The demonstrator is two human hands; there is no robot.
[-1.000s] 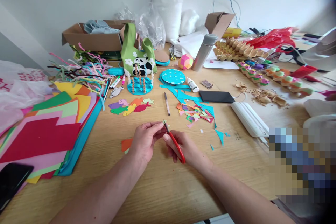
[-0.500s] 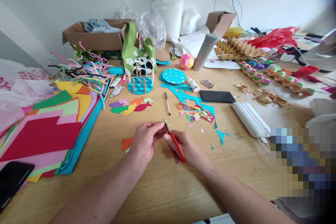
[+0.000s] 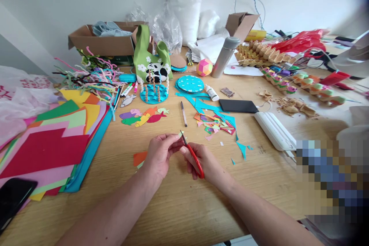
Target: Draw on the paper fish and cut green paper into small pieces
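Note:
My left hand (image 3: 161,152) pinches a small light green paper piece (image 3: 180,134), most of it hidden by the fingers. Red-handled scissors (image 3: 195,158) are in my right hand (image 3: 200,157), their blades pointing up and left against the paper. An orange paper piece (image 3: 140,158) lies partly under my left wrist, with a pale green one beside it. Beyond the hands lie a pen (image 3: 183,114) and several coloured paper fish (image 3: 144,116). Coloured paper scraps (image 3: 215,123) are spread to the right of the pen.
Coloured sheets (image 3: 49,146) are stacked at left, near a black phone (image 3: 15,200). Blue discs (image 3: 190,84), a glue bottle (image 3: 212,93), a steel flask (image 3: 225,57) and a green bag (image 3: 152,59) stand farther back. A white power bank (image 3: 275,131) lies at right.
The scissor blades and the light green paper at my left fingertips have shifted very slightly. Both hands keep nearly the same place.

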